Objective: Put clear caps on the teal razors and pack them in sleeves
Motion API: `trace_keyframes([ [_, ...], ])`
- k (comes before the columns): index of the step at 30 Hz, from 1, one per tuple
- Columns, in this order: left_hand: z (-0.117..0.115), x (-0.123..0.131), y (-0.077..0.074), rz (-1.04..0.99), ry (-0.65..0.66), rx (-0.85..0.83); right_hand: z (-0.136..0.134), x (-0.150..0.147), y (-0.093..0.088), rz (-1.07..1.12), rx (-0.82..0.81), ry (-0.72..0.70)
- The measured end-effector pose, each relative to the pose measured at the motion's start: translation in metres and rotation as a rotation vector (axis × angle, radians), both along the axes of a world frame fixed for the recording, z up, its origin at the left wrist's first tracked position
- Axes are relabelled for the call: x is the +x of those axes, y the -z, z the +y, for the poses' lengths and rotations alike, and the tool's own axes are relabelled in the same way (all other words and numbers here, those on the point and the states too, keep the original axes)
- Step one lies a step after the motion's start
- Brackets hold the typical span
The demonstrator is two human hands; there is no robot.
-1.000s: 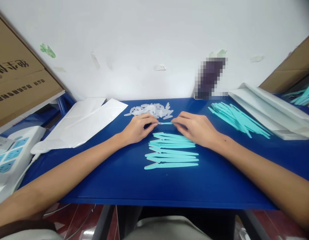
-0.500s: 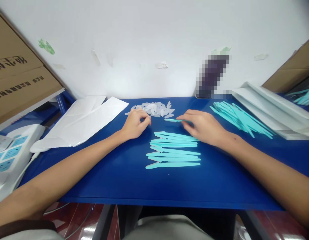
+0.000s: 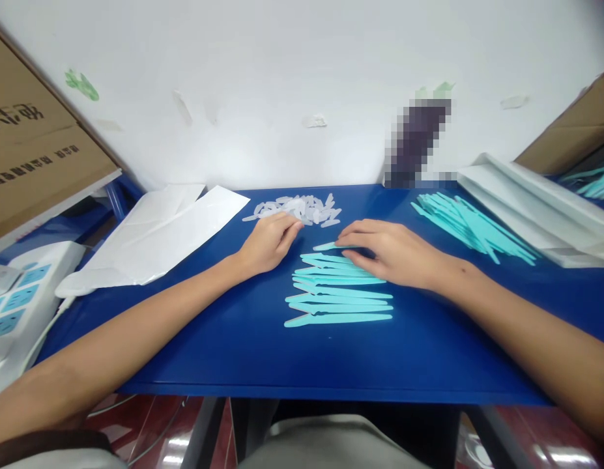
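Observation:
My right hand (image 3: 380,251) pinches a turquoise eyebrow razor (image 3: 325,247), its tip pointing left, just beyond a row of razors. Below it several matching eyebrow razors (image 3: 341,298) lie side by side, their narrow ends to the left. My left hand (image 3: 272,242) is closed, thumb against fingers, at the near edge of a heap of small translucent caps (image 3: 309,208). Whatever those fingers may hold is hidden. Farther right, a loose pile of turquoise razors (image 3: 470,225) rests on the blue table (image 3: 233,352).
White plastic bags (image 3: 169,241) lie at the left, beside a power strip (image 3: 18,293) with a cable. A cardboard box (image 3: 38,130) stands at the far left. Pale folded packaging (image 3: 541,215) sits at the right. The white wall (image 3: 262,85) rises behind the table.
My right hand has drawn the held razor slightly toward me, closer to the row. My left hand has shifted a little right, its fingers now pinched by the caps.

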State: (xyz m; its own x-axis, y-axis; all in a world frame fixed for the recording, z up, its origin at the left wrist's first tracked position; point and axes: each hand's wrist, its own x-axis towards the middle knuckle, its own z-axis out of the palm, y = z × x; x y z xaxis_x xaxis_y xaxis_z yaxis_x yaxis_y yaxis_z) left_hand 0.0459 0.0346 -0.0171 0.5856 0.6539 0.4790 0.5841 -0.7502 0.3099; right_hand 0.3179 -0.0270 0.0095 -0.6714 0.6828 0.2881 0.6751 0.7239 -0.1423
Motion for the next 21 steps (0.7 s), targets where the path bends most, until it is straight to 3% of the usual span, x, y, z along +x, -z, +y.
trace_keyframes([
  [9, 0.003, 0.001, 0.000, 0.074, -0.043, -0.035, 0.011, 0.001, 0.005, -0.175, 0.018, 0.063],
  [16, 0.003, 0.001, 0.001, 0.216, -0.141, -0.024, 0.010, 0.008, 0.006, -0.036, -0.064, 0.092],
  [21, 0.004, 0.001, 0.001, 0.242, -0.148, -0.046, 0.008, 0.006, 0.003, 0.107, -0.036, 0.105],
])
